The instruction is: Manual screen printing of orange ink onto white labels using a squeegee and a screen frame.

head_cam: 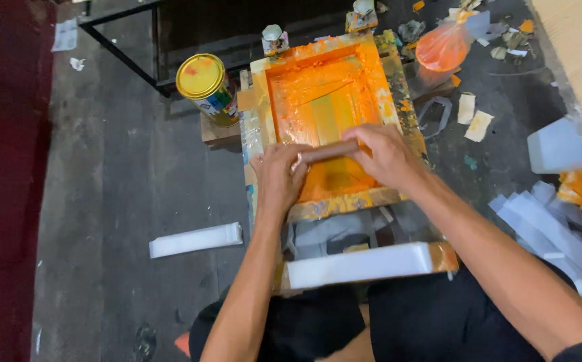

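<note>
A wooden screen-printing frame (393, 86) smeared with orange ink lies in front of me, clamped at its far edge. Both hands grip a wooden-handled squeegee (329, 151) across the lower part of the screen. My left hand (277, 175) closes on its left end, my right hand (384, 155) on its right end. The blade is hidden behind my fingers. A stack of white plastic bags (358, 264) rests on the stand just below the frame, near my knees.
A yellow-lidded can (205, 86) stands left of the frame on a wooden block. A white bag bundle (196, 239) lies on the dark floor at left. An orange-filled plastic bag (442, 47) sits at far right. Loose white bags (552, 224) and paper scraps litter the right side.
</note>
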